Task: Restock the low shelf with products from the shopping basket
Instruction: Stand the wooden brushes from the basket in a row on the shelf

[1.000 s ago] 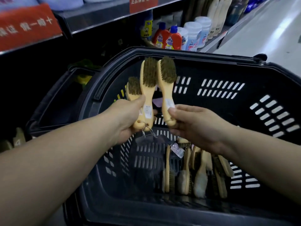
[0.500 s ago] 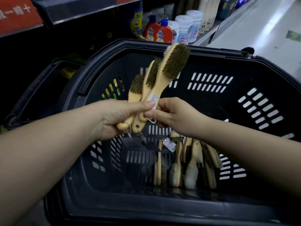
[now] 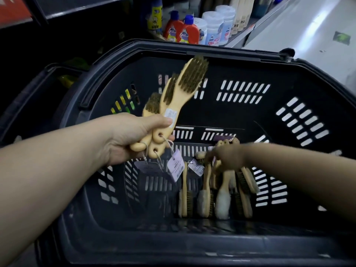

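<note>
My left hand (image 3: 123,137) grips three wooden brushes (image 3: 185,87) by their handles above the black shopping basket (image 3: 212,53); their bristle heads point up and right, and paper tags hang from strings below. My right hand (image 3: 225,157) is down inside the basket, blurred, on the handles of several more wooden brushes (image 3: 221,191) lying on the basket floor. Whether its fingers hold one I cannot tell.
A low shelf (image 3: 244,35) behind the basket carries red bottles (image 3: 183,31), white tubs (image 3: 213,26) and tall pale bottles. A dark shelf bay lies to the left, with a second dark basket (image 3: 38,87). Pale aisle floor (image 3: 317,26) runs at the upper right.
My right hand let go of the third brush, which now sits in my left hand with the other two, and dropped down into the basket onto the brush pile.
</note>
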The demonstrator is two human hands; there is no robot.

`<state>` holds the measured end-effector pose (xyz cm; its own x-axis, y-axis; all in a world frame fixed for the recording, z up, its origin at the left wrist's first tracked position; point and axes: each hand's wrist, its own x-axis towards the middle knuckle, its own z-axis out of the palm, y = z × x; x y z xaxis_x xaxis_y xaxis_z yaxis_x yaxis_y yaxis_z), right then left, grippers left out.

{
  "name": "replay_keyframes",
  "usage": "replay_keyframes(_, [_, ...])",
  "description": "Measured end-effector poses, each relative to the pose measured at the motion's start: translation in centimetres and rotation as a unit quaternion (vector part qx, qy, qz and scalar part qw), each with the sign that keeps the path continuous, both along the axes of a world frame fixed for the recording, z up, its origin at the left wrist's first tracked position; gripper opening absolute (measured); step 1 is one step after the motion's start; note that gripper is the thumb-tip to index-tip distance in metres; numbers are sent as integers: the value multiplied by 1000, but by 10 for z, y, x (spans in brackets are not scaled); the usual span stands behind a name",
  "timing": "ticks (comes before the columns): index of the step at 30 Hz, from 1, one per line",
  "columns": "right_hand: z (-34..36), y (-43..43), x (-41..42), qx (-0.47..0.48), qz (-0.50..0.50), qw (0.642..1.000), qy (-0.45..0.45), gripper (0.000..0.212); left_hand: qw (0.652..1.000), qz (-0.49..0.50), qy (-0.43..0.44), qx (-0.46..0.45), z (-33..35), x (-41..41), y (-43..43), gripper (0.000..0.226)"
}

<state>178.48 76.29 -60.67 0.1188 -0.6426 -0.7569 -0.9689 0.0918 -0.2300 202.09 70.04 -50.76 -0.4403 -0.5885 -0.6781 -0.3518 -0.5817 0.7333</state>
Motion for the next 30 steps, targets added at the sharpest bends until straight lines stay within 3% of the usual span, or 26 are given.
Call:
replay_keyframes(2, [-34,16,-8,62,137,979,136,49,1000,-1,-5,-2,0,0,1,26])
replay_keyframes(5, [-64,38,-11,32,308,922,233,44,1000,5,7,7,-2,0,1,24])
replay_keyframes(9, [-61,39,-7,23,338,906,253,36,1000,5,22,18,-2,-2,5,23])
replay_keyframes(12, [-25,24,-9,-45,168,972,155,30,999,2,31,11,-3,-3,3,24])
replay_keyframes(15, [31,8,-11,-145,-46,988,18,15,998,15,52,16,-2,-4,-2,26])
replay_keyframes(17, [71,2,-1,-202,-213,950,-106,11,996,23,81,27,2,-3,-4,22])
replay_keyframes(20, [120,4,28,-181,-393,856,-284,5,990,32,134,24,16,3,-3,20])
replay_keyframes(26, [173,18,117,-90,-536,671,-505,24,957,126,260,-2,49,45,21,18])
replay_keyframes(30, [187,21,179,-53,-537,623,-566,32,940,197,275,-40,61,100,42,31])
